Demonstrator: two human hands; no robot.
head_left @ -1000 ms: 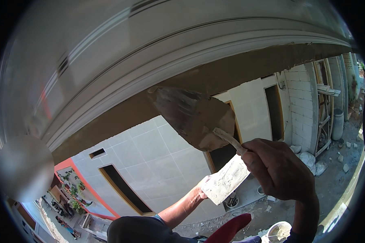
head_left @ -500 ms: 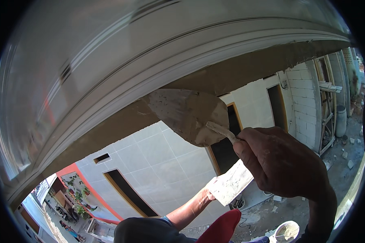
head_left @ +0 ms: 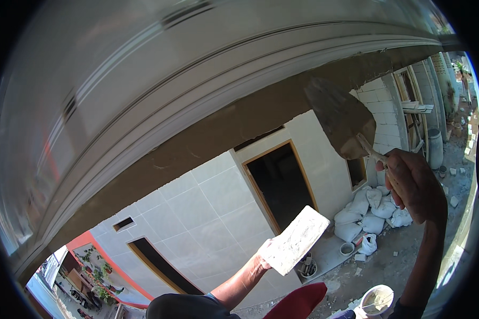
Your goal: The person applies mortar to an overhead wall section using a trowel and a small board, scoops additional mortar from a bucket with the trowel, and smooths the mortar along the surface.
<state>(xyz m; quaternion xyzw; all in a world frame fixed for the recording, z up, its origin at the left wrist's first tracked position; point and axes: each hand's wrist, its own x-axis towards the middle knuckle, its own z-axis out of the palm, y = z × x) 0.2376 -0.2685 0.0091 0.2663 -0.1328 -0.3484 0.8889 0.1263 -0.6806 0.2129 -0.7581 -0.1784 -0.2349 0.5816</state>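
My right hand (head_left: 416, 183) is wrapped round the thin handle of a pointed trowel (head_left: 345, 119), out to the right. The trowel's tip lies against a strip of wet-looking grey-brown mortar (head_left: 213, 133) along the white frame (head_left: 218, 87); its blade is smeared with the same stuff. Lower down, my left hand (head_left: 266, 254) grips one end of a pale, flat rectangular block (head_left: 298, 239), which is tilted and marked on its face. The fingers behind the block are partly hidden.
Well below are a tiled wall (head_left: 213, 199) with dark doorways, stacked white sacks (head_left: 370, 210), a bucket (head_left: 377, 300) with pale contents, and a blue-grey barrel (head_left: 435, 149). Rubble is scattered over the ground. Glossy panes (head_left: 90, 69) fill the upper left.
My right hand has carried the trowel right and up along the mortar strip. My left hand has shifted slightly left with the block, and the sacks have come into sight.
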